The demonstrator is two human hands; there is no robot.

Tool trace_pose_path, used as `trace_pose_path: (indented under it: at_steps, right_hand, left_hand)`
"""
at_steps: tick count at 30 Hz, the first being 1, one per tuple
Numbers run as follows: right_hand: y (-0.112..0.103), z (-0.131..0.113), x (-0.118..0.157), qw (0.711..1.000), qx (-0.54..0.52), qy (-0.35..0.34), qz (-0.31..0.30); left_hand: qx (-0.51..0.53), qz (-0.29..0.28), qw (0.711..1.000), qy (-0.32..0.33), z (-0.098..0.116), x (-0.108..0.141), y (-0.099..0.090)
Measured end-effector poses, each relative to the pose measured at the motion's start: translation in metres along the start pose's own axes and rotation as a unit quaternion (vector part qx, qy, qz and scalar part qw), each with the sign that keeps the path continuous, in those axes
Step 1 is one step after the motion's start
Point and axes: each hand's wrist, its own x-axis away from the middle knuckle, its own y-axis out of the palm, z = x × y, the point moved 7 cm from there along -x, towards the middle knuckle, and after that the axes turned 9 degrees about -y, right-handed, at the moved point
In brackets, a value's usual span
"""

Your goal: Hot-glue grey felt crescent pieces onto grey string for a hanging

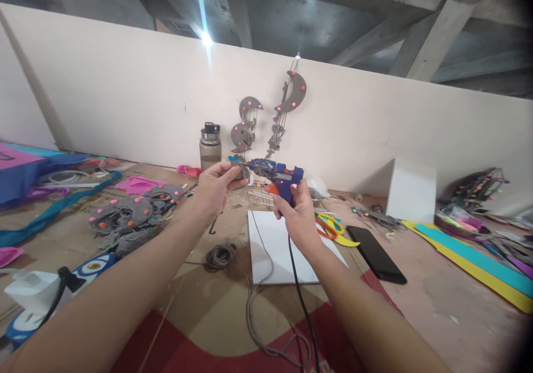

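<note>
Hands (300,212) grip a grey piece (242,171) and a near-level glue gun (285,177) pointing left.

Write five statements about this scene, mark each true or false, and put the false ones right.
1. The left hand pinches a grey piece while the right hand grips a blue glue gun. True.
2. The front end of the glue gun points away from the grey piece. False: it points toward the grey piece.
3. A black phone lies to the right of the white sheet. True.
4. The black phone stands upright on one edge. False: it lies flat.
5. A coil of cord lies to the left of the white sheet. True.
</note>
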Motion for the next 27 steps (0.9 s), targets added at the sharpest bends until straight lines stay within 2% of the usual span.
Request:
trace_pose_path:
  at_steps: [6,11,27]
  right_hand:
    - [0.0007,-0.0053,-0.0008,1.0,-0.01,-0.018,0.002]
    - [-0.0006,-0.0004,-0.0004,1.0,-0.007,-0.01,0.005]
    - [-0.0008,-0.0025,0.0004,1.0,0.0,-0.025,0.0]
  left_hand:
    - [-0.005,-0.01,1.0,-0.004,0.0005,0.0019,0.0028]
    - [-0.007,-0.02,1.0,-0.004,-0.002,0.0004,0.0028]
    - [-0.015,-0.017,1.0,-0.014,-0.0027,0.001,0.0029]
